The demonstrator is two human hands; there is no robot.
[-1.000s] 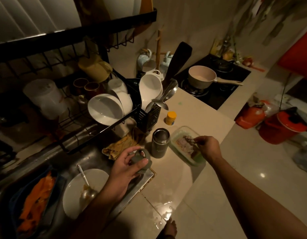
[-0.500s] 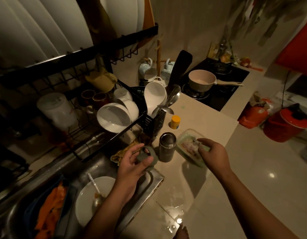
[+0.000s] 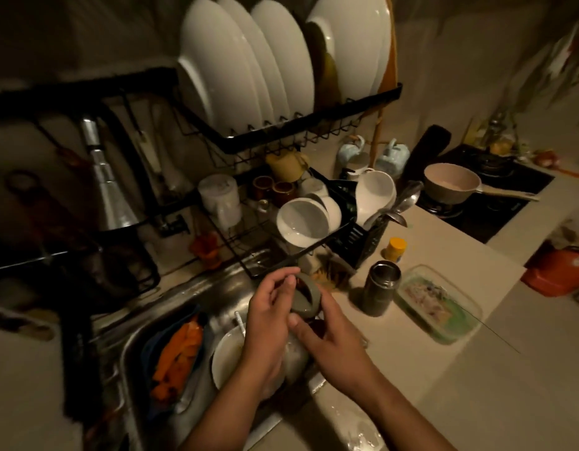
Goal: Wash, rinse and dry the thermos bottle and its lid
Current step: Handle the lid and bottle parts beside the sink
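Grey-green, the lid (image 3: 309, 296) sits pinched in our left hand (image 3: 268, 315) and right hand (image 3: 327, 333) over the sink's (image 3: 132, 349) right edge, the steel thermos bottle (image 3: 380, 286) upright on the desk (image 3: 411, 353) nearby; we should grip firmly while scrubbing.

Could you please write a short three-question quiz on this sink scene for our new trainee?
1. True or false: the round grey-green thermos lid is held by both the left hand and the right hand.
2. Where does the open cylindrical steel thermos bottle stand?
A. in the steel sink
B. on the beige counter, beside the clear rectangular food container
C. in the black wire dish rack
3. Fill in: the small jar behind the bottle has a ______ cap.

Key: 1 true; 2 B; 3 yellow.
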